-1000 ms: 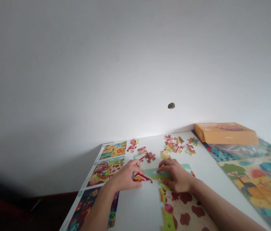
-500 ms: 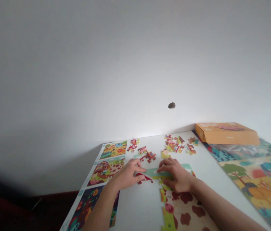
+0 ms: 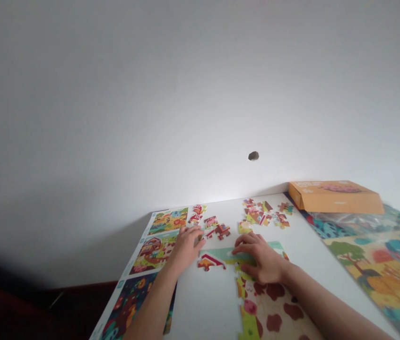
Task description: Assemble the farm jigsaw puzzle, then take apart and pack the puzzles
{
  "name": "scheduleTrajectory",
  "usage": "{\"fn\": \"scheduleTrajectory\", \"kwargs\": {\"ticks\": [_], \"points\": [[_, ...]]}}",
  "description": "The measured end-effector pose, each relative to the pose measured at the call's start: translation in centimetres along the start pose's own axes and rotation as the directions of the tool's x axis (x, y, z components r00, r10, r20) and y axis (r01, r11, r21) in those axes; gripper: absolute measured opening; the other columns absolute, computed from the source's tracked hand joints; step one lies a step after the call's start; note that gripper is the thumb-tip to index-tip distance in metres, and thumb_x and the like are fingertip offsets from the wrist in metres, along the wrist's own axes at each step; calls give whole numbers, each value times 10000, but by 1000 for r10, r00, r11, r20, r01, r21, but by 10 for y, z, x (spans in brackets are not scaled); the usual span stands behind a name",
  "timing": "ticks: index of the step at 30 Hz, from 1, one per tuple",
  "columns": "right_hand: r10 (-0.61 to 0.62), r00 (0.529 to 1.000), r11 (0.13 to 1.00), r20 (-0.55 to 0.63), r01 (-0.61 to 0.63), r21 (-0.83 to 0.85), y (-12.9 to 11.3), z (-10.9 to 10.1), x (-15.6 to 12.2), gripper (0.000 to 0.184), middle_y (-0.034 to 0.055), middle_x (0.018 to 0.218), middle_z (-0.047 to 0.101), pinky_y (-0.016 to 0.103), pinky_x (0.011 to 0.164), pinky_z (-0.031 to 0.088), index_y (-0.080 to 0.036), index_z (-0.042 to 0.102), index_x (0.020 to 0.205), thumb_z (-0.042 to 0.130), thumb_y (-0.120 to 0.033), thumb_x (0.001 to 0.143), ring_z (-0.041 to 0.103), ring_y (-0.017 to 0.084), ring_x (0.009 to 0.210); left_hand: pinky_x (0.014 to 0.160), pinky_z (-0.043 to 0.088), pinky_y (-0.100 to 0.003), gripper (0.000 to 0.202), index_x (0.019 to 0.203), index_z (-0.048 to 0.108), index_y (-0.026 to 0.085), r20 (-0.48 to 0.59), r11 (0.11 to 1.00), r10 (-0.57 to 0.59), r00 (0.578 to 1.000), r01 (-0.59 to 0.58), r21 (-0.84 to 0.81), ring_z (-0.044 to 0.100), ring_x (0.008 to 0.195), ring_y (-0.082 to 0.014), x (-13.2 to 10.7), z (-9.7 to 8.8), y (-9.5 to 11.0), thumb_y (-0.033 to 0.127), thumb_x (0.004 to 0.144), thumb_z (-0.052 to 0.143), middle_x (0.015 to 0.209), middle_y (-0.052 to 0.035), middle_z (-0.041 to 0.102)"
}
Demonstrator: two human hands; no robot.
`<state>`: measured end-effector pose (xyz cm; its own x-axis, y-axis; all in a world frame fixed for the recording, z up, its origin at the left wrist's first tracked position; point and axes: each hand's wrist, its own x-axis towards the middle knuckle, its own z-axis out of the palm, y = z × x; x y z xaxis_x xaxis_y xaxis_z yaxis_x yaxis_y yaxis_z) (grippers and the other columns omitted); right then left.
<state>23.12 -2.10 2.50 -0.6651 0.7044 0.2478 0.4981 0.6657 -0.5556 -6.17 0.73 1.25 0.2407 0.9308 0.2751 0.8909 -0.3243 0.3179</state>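
Observation:
My left hand [image 3: 186,246] is off to the left of the joined puzzle, fingers apart and holding nothing I can see. Its fingertips come close to a small red and green puzzle piece [image 3: 208,233]. Just below and right of that hand lies a red roof piece [image 3: 211,261], touching the pale green sky strip [image 3: 221,254]. My right hand [image 3: 262,257] rests on the partly joined puzzle with its fingers spread and bent. Under and below it shows the brown-spotted cow section [image 3: 274,318]; part of the sky strip is hidden by the hand.
Loose pieces lie at the back: a barn piece [image 3: 196,217], a brown piece [image 3: 222,230] and a cluster [image 3: 256,212]. A picture sheet [image 3: 157,248] runs along the left edge. An orange box [image 3: 338,198] and a safari picture [image 3: 380,269] are at right. A wall [image 3: 200,118] stands behind.
My left hand has let go of the red roof piece and moved up and left, leaving the piece lying against the sky strip. My right hand has stayed put.

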Motion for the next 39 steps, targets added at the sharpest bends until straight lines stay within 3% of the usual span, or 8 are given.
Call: {"fn": "scheduleTrajectory", "kwargs": {"ticks": [3,11,15,20,24,29,39], "points": [[-1,1000,1000,2,1,3,0,0,-1,411,78,1139,593,437,933,370,-253,671,1127,667,-247,716,517,262,1031,1006,373,-428,202,993,721,222,-9,1000,-10,1000,10,-30,561,1050,-249,2,-2,1,255,816,630,1112,-48,695],[5,1000,1000,0,-5,-17,0,0,-1,400,78,1148,592,440,933,373,-250,669,1114,656,-239,715,522,259,1023,938,446,-364,382,1103,708,213,-73,985,-134,988,125,-117,579,1021,-237,2,-3,0,328,740,680,1031,-53,681],[9,1000,1000,2,-9,-25,1,1,-1,397,75,1153,590,439,933,375,-256,668,1117,665,-255,720,518,259,1026,921,456,-346,394,1118,708,226,-41,982,-103,994,95,-165,591,990,-219,0,-4,2,364,752,663,1019,-35,672],[12,1000,1000,17,-12,-7,3,-1,-1,407,57,1167,597,434,946,367,-291,666,1131,688,-243,728,520,259,1058,927,447,-381,382,1112,717,233,2,992,-85,996,85,-90,574,978,-233,-2,-2,2,305,740,672,985,-60,646],[-6,999,1000,39,7,-16,5,-5,-1,363,43,1172,618,415,976,352,-302,674,1116,693,-235,760,523,249,1092,1024,388,-438,379,1118,714,297,10,998,-8,1000,9,-67,512,1124,-268,-5,-5,7,320,740,708,1133,-68,594],[16,999,999,46,-15,-32,11,-8,-1,321,33,1171,639,407,987,343,-293,686,1085,711,-248,768,529,246,1093,1110,295,-502,176,915,776,346,126,983,161,979,-148,-109,392,1291,-310,-8,-11,18,290,756,725,1402,-17,455],[135,990,985,36,-130,-114,25,-19,-3,351,32,1186,638,435,959,356,-299,687,1094,719,-220,755,530,267,1089,1109,229,-583,290,1100,696,423,132,981,195,972,-190,-51,278,1364,-321,-7,-7,25,295,845,640,1542,45,298]]}}
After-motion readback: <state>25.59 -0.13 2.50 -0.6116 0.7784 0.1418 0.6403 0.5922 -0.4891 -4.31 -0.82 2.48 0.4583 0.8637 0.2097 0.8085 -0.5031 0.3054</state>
